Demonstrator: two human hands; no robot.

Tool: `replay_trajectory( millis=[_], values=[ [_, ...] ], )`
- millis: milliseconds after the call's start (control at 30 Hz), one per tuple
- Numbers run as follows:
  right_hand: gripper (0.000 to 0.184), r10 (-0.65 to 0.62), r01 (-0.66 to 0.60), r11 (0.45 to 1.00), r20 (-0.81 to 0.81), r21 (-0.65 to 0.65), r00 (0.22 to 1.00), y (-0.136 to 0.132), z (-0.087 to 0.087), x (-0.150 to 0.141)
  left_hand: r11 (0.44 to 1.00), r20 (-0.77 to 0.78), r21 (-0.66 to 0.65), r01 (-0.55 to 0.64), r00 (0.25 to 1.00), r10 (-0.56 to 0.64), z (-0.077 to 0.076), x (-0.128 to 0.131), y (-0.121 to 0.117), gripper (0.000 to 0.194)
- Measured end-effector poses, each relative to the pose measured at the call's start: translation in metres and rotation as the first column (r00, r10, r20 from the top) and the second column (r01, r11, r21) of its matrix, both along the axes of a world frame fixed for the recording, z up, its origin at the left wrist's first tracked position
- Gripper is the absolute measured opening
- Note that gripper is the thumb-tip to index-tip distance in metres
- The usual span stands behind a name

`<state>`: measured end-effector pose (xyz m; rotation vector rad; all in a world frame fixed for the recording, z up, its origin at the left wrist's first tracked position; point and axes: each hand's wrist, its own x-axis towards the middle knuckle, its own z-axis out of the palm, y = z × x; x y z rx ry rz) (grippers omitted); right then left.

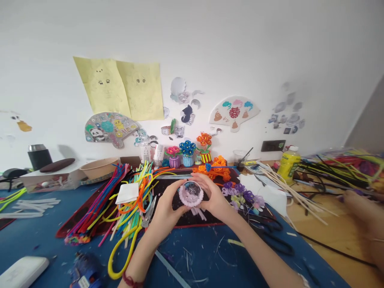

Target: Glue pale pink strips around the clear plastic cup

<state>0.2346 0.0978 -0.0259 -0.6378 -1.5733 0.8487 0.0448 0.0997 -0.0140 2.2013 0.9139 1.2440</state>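
Both my hands hold a small clear cup wrapped in pale purple pipe cleaner, above a dark mat on the blue table. My left hand grips its left side with fingers curled round it. My right hand wraps the right side and top. Loose pale purple ends hang below the cup. A heap of coloured pipe cleaners lies just left of my hands. Small scissors rest beside my left hand.
Purple pipe-cleaner flowers lie right of my hands, orange ones behind. Little flower pots stand by the wall. A yellow glue bottle, wooden sticks and black wires sit right. Another person's hand reaches in at the right edge.
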Motion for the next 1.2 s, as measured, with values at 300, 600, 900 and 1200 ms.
replay_trajectory(
  millis=[300,600,900,1200],
  values=[
    [0.066,-0.492,0.45,0.85,0.106,0.274,0.864,-0.006,-0.005,-0.013,0.993,0.218,-0.115,-0.037,0.974,0.061,-0.004,0.016,-0.004,0.071],
    [0.03,-0.327,0.4,0.916,0.513,-0.035,0.794,0.006,-0.003,0.017,0.931,0.042,-0.193,-0.31,0.945,0.324,0.003,-0.003,0.008,0.06],
    [0.004,-0.32,0.545,0.838,0.787,-0.025,0.528,0.006,-0.019,0.015,0.9,-0.312,-0.226,-0.373,0.903,0.295,0.002,-0.011,0.007,0.048],
    [0.014,-0.29,0.614,0.785,0.827,-0.082,0.481,0.002,-0.017,0.016,0.901,-0.4,-0.169,-0.401,0.863,0.309,0.001,-0.02,0.005,0.066]
  ],
)
